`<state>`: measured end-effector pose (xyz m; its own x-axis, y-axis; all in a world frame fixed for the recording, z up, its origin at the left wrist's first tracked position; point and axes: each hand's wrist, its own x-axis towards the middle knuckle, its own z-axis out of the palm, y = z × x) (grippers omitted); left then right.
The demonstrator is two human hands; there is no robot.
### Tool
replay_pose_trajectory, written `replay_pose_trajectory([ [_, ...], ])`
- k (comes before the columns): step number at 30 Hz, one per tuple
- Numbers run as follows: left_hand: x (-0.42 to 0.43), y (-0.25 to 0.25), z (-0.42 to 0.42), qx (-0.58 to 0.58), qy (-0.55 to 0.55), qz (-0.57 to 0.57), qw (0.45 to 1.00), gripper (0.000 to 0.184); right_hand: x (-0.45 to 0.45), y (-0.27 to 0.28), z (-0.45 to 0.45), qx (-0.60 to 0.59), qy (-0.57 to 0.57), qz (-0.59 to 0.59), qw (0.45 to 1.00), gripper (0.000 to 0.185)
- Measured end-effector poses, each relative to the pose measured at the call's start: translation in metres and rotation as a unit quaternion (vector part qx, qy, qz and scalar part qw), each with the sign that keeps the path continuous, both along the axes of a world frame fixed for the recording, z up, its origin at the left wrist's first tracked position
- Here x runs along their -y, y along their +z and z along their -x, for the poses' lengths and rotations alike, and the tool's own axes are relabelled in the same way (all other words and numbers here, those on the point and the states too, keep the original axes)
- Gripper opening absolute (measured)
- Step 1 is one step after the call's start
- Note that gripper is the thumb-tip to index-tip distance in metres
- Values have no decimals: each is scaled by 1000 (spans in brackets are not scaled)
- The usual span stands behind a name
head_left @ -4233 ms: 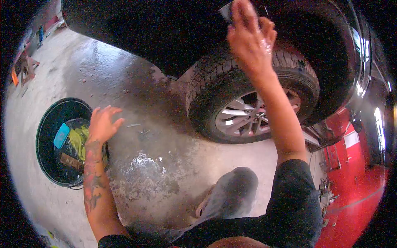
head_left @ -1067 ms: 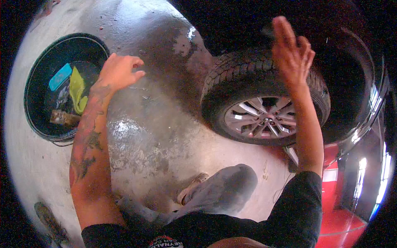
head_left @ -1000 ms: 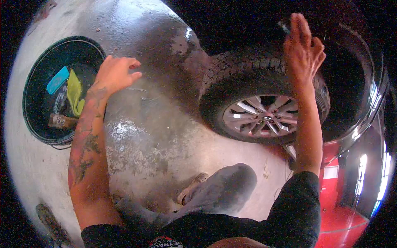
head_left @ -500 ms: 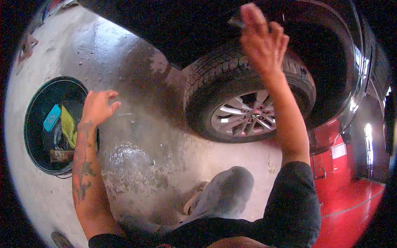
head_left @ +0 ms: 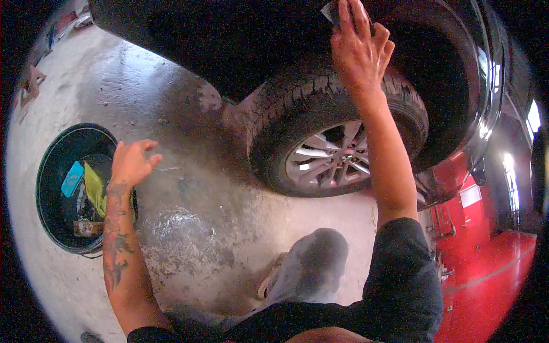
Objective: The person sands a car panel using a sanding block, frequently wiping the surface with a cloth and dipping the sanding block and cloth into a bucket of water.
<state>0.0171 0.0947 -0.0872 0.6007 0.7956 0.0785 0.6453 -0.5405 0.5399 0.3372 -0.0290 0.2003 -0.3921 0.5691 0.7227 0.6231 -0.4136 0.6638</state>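
Observation:
My right hand [head_left: 361, 51] is stretched up against the dark car body [head_left: 229, 40] above the front tyre. Under its fingers is a thin grey sheet [head_left: 330, 12], perhaps sandpaper; only a corner sticks out to the left. The fingers lie over the sheet and hide most of it. Loosely curled and empty, my left hand [head_left: 134, 162] hovers over the floor by the rim of a black bucket [head_left: 48, 220]. Its thumb and fingers are apart.
Below my right forearm is the wheel [head_left: 334, 154] with its silver rim. Inside the bucket are a blue piece [head_left: 72, 179], a yellow-green cloth [head_left: 95, 186] and a brownish block [head_left: 88, 228]. The concrete floor [head_left: 189, 251] looks wet; red flooring [head_left: 486, 280] lies right.
My right hand has moved slightly up along the car body, with the sheet's corner rising too. The left hand has dropped a little in view. The camera view has shifted slightly.

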Motion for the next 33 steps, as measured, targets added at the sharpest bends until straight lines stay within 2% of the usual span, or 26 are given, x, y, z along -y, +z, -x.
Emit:
replay_pose_trajectory([
  [1, 0, 3, 0, 1, 3, 18, 1000, 39, -2, -2, -4, 11, 26, -24, 999, 63],
  [2, -1, 4, 1, 3, 7, 37, 999, 39, 6, -9, -6, -11, -9, -21, 1000, 61],
  [5, -6, -5, 2, 23, 11, 27, 999, 40, 17, -16, -27, -24, -18, 3, 1000, 64],
  [9, -2, -1, -2, 10, 6, -8, 1000, 42, 2, 6, -1, -10, 0, -17, 1000, 66],
  [12, 2, 6, -3, -34, 23, 50, 998, 42, 8, 3, -4, 11, -24, -12, 1000, 65],
  [15, -4, -4, 1, 22, 23, 8, 999, 42, 5, 5, -22, 30, -6, -24, 999, 64],
  [18, 0, 3, -2, -35, 9, -3, 999, 43, 12, 18, -1, 62, -38, 9, 997, 62],
  [21, 0, 2, -3, -19, 5, 22, 1000, 44, 1, 12, 5, 31, -43, -10, 999, 61],
  [23, -5, -7, 0, -1, -4, -14, 1000, 45, 1, 0, 1, 43, -34, 6, 998, 61],
  [25, -3, -5, 1, 2, 1, -17, 1000, 44, 4, -11, 6, 55, -42, 124, 990, 61],
  [26, -2, -4, 1, 5, 1, -19, 1000, 44, 11, -3, 7, 58, -28, 132, 989, 61],
  [27, -2, -4, 1, 4, 3, -16, 1000, 44, 5, 5, 1, 57, -98, 93, 989, 62],
  [30, -4, -7, 1, 6, 0, -9, 1000, 44, 6, 20, 8, 39, -53, 11, 998, 59],
  [33, -5, -8, 0, 6, -3, -18, 1000, 44, -11, -23, -12, 57, -63, 38, 996, 67],
])
